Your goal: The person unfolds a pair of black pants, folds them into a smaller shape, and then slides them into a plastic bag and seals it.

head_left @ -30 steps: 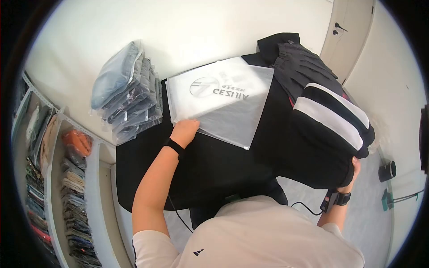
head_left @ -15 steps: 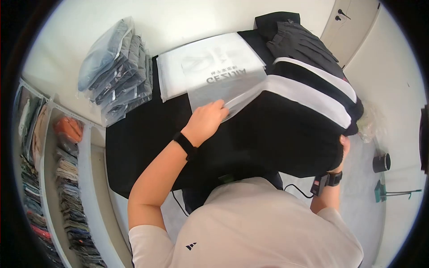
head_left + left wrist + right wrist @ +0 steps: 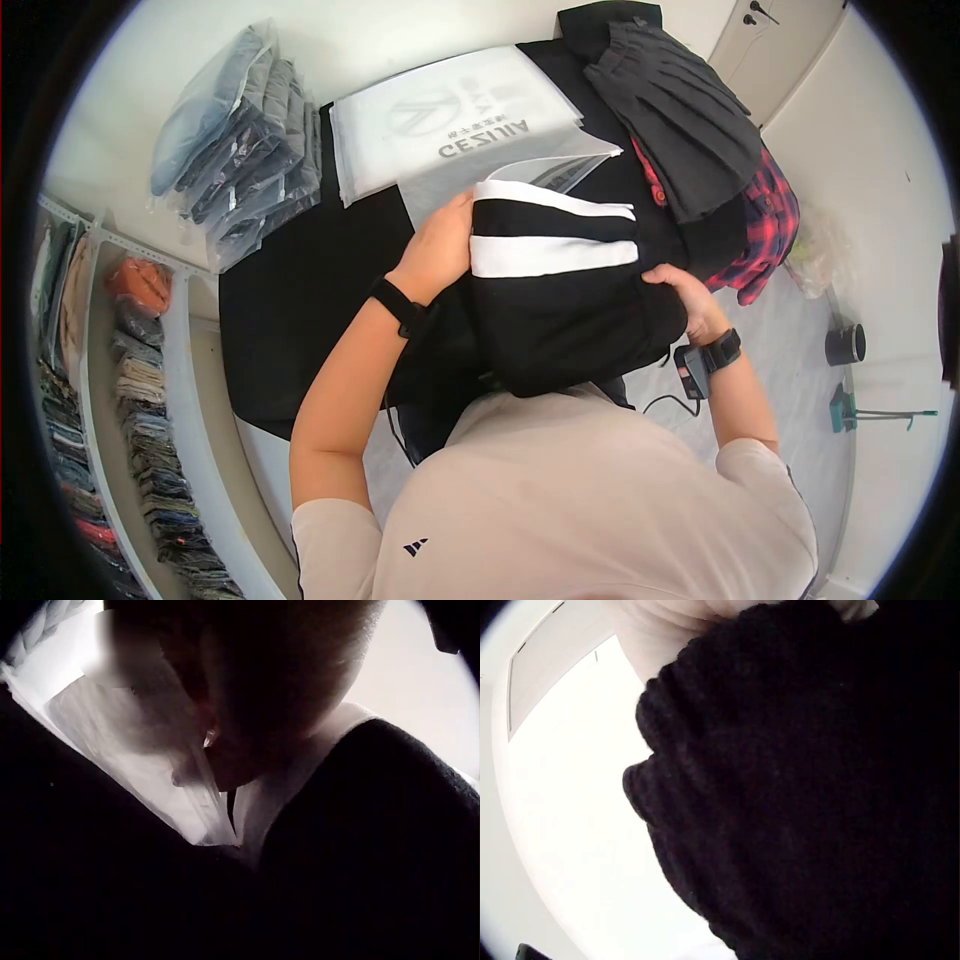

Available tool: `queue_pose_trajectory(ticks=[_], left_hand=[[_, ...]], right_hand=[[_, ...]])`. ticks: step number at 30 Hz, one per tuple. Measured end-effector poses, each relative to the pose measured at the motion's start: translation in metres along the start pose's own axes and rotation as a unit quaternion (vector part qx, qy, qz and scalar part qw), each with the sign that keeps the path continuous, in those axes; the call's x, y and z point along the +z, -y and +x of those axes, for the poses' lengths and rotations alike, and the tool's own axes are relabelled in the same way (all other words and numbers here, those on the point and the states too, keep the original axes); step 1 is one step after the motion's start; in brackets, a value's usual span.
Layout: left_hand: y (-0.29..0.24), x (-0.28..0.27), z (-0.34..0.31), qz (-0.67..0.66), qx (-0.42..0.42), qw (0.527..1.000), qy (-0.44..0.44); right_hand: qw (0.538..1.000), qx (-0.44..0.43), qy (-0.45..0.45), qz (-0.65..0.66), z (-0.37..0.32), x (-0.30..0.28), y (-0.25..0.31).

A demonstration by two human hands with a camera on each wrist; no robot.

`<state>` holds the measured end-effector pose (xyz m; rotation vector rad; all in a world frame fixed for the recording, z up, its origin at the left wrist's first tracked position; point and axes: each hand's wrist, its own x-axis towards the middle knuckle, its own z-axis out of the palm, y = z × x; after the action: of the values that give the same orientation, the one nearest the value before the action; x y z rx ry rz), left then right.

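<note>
A folded black garment [image 3: 570, 325] with two white stripes hangs over the table's front edge, close to the person's body. My right hand [image 3: 690, 298] grips its right side, thumb on top; in the right wrist view the dark ribbed cloth [image 3: 780, 780] covers most of the fingers. At the garment's left edge, my left hand [image 3: 440, 245] pinches the edge of a frosted zip bag [image 3: 430, 190]. The bag's mouth gapes behind the garment. The left wrist view is dark, with the bag's pale edge [image 3: 214, 802] at the fingertips.
More printed bags [image 3: 370, 150] lie stacked at the back of the black table [image 3: 290, 330]. Bagged clothes [image 3: 250, 140] are piled on the left. A grey pleated skirt [image 3: 680, 120] and a red plaid garment [image 3: 770, 225] lie at the right. Shelves of clothes [image 3: 150, 430] stand far left.
My right hand has brought the striped garment leftward from the table's right side, uncovering the plaid garment. My left hand has pulled the top bag's edge toward the person, off the stack.
</note>
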<state>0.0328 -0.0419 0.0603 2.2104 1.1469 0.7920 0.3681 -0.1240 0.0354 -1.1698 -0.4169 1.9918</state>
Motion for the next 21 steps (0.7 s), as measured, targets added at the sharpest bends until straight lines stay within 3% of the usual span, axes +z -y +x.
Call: queue_pose_trajectory(ticks=[1,3,4,8,10,12,14,18,21], left_hand=[[-0.005,-0.002,0.000,0.042,0.036,0.998,-0.012],[-0.010,-0.003,-0.001,0.022,0.008,0.999,-0.042],[-0.008,-0.003,-0.001,0.016,0.012,0.999,-0.041],[0.001,-0.004,-0.001,0.025,-0.007,0.999,-0.025],[0.009,-0.002,-0.003,0.037,0.023,0.998,-0.043],[0.014,-0.005,-0.005,0.049,0.052,0.996,-0.059],[0.015,-0.011,-0.006,0.078,0.097,0.982,-0.142],[-0.005,-0.024,-0.012,0.076,0.090,0.989,-0.090],[-0.008,-0.032,-0.017,0.191,0.034,0.980,-0.054]], right_hand=[[1.000,0.001,-0.002,0.001,-0.001,-0.001,0.002],[0.997,-0.018,0.052,-0.057,-0.004,0.005,0.010],[0.996,-0.036,-0.023,-0.079,-0.006,0.009,0.008],[0.988,-0.061,-0.081,-0.116,-0.016,0.032,0.011],[0.978,-0.101,0.003,-0.183,-0.020,0.038,0.014],[0.969,-0.146,0.024,-0.198,-0.018,0.033,0.015],[0.958,-0.189,0.044,-0.211,-0.017,0.032,0.016],[0.969,-0.172,0.031,-0.175,-0.018,0.039,0.016],[0.982,-0.141,0.018,-0.127,-0.013,0.035,0.019]])
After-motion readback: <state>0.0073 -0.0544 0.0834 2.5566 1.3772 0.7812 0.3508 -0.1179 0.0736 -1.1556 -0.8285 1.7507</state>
